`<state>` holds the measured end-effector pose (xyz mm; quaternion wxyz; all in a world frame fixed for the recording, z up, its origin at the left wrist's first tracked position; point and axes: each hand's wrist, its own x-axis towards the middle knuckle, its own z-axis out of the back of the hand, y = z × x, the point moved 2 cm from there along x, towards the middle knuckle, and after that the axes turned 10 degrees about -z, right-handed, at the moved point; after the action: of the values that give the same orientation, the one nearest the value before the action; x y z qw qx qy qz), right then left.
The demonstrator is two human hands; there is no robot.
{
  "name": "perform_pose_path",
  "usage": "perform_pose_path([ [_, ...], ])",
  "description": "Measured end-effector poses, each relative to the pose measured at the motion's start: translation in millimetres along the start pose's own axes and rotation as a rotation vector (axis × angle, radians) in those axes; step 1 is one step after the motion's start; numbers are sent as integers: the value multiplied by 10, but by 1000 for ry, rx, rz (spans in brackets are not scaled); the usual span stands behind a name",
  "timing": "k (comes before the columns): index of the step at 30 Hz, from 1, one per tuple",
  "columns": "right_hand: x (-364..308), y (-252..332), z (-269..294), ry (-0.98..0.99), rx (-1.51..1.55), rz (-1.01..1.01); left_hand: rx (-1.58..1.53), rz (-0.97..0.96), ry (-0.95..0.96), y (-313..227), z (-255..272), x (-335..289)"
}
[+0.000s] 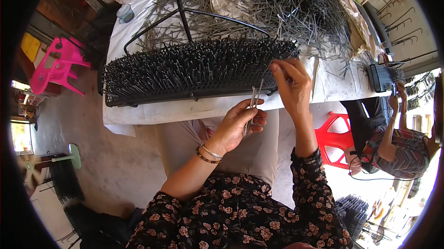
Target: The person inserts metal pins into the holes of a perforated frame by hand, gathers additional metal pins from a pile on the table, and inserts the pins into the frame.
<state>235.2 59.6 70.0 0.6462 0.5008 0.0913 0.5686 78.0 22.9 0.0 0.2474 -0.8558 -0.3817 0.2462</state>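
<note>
Metal pins (253, 103) between left fingers (252, 117)

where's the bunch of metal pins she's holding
In the head view, the thin metal pins stand in the left hand, just below the near edge of the black pin-filled rack, left of the right hand.
</note>
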Motion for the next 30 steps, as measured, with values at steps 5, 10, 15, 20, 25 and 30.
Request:
perform_pose_path([
  [5,-127,-111,27,419,280,-480,48,-71,90,-56,-113,13],
  [10,119,-156,182,-8,317,-346,-1,19,-51,14,-78,89],
  [15,227,-354,82,-142,171,-115,-43,42,-5,19,-89,249],
  [20,154,-421,-24,-115,94,-81,-20,20,-38,55,9,217],
  [25,113,-362,-55,-133,-92,142,17,86,-63,36,-46,135],
  [30,151,-229,-54,-58,-243,373,23,130,-7,50,-59,97],
])
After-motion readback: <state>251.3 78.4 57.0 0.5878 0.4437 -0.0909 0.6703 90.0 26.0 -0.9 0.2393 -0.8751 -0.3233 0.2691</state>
